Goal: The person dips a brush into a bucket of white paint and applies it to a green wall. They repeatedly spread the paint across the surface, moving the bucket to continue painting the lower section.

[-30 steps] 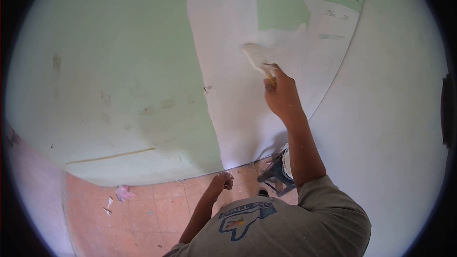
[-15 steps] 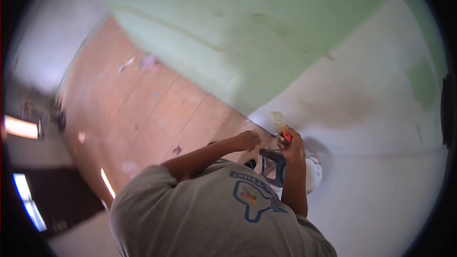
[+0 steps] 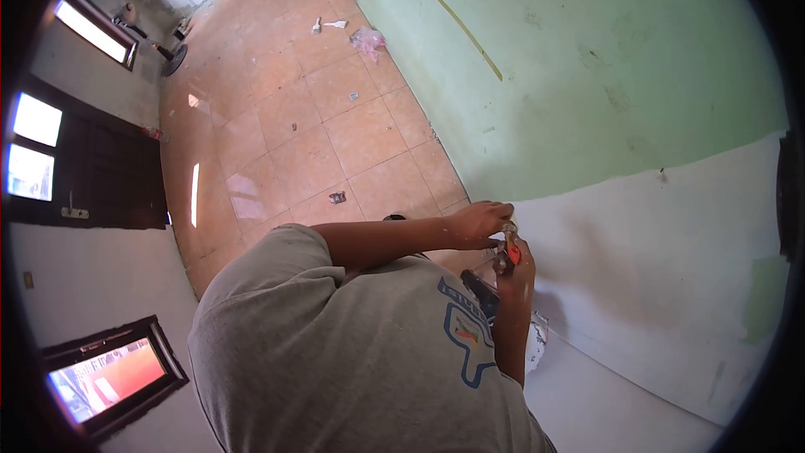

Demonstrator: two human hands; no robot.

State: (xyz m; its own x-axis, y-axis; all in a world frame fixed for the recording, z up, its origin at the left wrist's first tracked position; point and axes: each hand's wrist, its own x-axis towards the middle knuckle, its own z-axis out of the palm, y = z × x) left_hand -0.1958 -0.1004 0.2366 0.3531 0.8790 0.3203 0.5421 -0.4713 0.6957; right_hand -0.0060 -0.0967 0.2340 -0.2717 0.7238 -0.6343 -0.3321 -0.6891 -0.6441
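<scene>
A paintbrush [image 3: 512, 252] with a red and yellow handle is held in my right hand [image 3: 523, 268], its fingers wrapped round the handle. My left hand [image 3: 486, 225] reaches across to it, with curled fingers at the brush's upper part. Whether those fingers grip the bristles is too small to tell. Below the hands is a dark stool-like object [image 3: 480, 292], partly hidden by my right forearm. Beside that forearm a white bucket [image 3: 537, 341] shows, spattered at its rim. The wall close by is green [image 3: 587, 117] above and white [image 3: 637, 260] below.
Orange floor tiles [image 3: 310, 134] carry a pink plastic bag [image 3: 367, 42], two white brushes or tools [image 3: 327, 24] and a small packet [image 3: 337, 197]. A fan [image 3: 172, 59] stands at the far left, near a dark door [image 3: 109, 164] and a window [image 3: 117, 377].
My left hand has moved right to meet the brush in my right hand. The view has turned, showing more floor, the door and the windows.
</scene>
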